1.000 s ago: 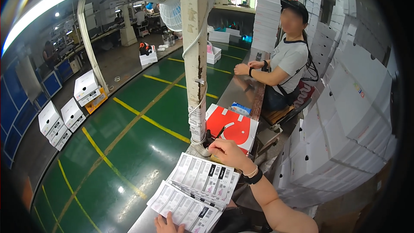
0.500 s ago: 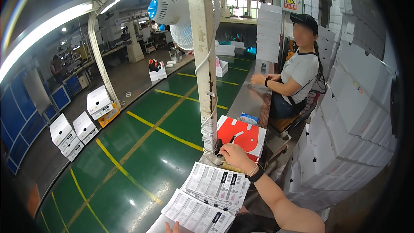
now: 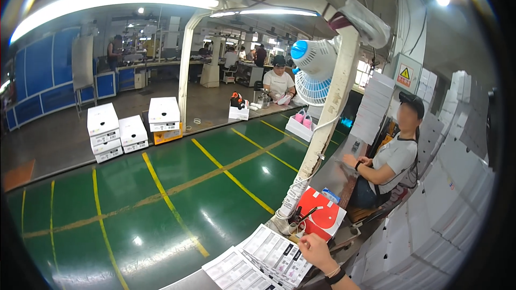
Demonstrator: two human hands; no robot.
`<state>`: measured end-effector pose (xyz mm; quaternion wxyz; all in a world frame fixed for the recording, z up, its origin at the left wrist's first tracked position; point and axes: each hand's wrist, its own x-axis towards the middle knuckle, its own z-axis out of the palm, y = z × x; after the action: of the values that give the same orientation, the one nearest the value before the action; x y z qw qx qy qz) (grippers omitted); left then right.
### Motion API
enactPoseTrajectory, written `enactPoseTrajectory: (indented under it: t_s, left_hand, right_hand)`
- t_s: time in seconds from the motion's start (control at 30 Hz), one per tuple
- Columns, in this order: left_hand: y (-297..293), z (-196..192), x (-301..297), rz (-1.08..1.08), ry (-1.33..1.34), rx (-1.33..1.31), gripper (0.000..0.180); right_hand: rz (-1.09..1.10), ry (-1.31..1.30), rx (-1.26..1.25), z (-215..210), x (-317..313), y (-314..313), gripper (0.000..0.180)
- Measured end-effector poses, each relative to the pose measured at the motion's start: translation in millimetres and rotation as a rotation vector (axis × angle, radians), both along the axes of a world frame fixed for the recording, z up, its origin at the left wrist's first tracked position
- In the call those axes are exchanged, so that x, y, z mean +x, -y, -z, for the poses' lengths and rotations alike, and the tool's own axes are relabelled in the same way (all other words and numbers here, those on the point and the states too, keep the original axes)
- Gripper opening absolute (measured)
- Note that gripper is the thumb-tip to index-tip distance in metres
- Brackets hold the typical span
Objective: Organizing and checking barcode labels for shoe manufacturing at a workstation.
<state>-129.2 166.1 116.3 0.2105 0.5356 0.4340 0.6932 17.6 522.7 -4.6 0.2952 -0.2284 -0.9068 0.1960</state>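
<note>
My right hand [image 3: 316,251] is just above the right edge of the printed label sheets [image 3: 272,254], its fingers curled together. Anything inside them is too small or hidden to make out. A dark band circles that wrist. The sheets lie in overlapping stacks at the near edge of the green belt. Just beyond the hand, a black pen [image 3: 310,213] slants up from a small holder [image 3: 294,226] at the foot of the post. Beside it sits a red and white box [image 3: 321,212]. My left hand is out of view.
A cream post [image 3: 322,134] with a fan [image 3: 316,70] rises beside the green belt [image 3: 161,204]. White shoeboxes [image 3: 103,129] stand along the far side. A seated co-worker [image 3: 395,156] is at right, before tall stacks of white boxes [image 3: 435,209]. Another person [image 3: 278,83] handles shoes across the belt.
The view has swung left and up. My right hand has drawn back from the pen holder toward the label sheets. My left fingertips have left the picture.
</note>
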Motion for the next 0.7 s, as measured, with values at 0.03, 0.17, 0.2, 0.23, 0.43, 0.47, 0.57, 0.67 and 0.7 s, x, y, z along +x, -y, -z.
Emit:
enactPoseTrajectory:
  t_s: [0.03, 0.17, 0.2, 0.23, 0.43, 0.47, 0.57, 0.67, 0.7]
  left_hand:
    - [1, 6, -6, 0.06, -0.059, 0.052, 0.047]
    - [1, 24, -16, 0.116, 0.167, 0.119, 0.045]
    - [-1, 25, -20, 0.121, 0.183, 0.12, 0.045]
    - [-3, 27, -24, 0.129, 0.19, 0.114, 0.046]
    - [0, 42, -40, 0.234, 0.364, 0.143, 0.046]
    - [0, 45, -35, 0.235, 0.378, 0.14, 0.046]
    - [-1, 43, -34, 0.251, 0.553, 0.18, 0.042]
    - [-13, 36, -41, 0.337, 0.394, 0.157, 0.041]
    - [-13, 39, -40, 0.333, 0.384, 0.157, 0.04]
  right_hand:
    - [-0.042, 0.091, -0.011, -6, 1, 7, 0.014]
    - [-0.318, 0.331, -0.257, -68, -7, 31, 0.021]
    - [-0.433, 0.299, -0.302, -100, -14, 45, 0.02]
    - [-0.58, 0.24, -0.324, -133, -25, 58, 0.02]
    - [-1.422, 0.021, -0.489, -276, -85, 148, 0.035]
    - [-1.348, -0.086, -0.511, -293, -92, 185, 0.028]
    - [-1.341, -0.159, -0.519, -305, -111, 214, 0.023]
    - [-1.427, -0.081, -0.404, -315, -98, 209, 0.024]
    - [-1.476, -0.051, -0.376, -318, -96, 205, 0.024]
